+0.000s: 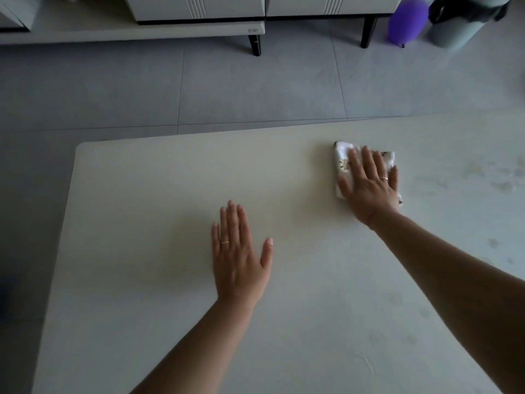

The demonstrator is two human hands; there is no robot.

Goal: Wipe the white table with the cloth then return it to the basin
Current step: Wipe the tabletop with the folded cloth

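The white table fills the lower part of the view, its far left corner rounded. A folded white cloth with a dark printed pattern lies flat on it at the far right. My right hand presses down on the cloth with fingers spread, covering most of it. My left hand rests flat on the bare tabletop near the middle, palm down, fingers apart, holding nothing. No basin is in view.
Faint smudges and damp marks show on the table's right side. Beyond the table is grey tiled floor, a white cabinet on dark legs, a purple balloon and a grey bin at the far right.
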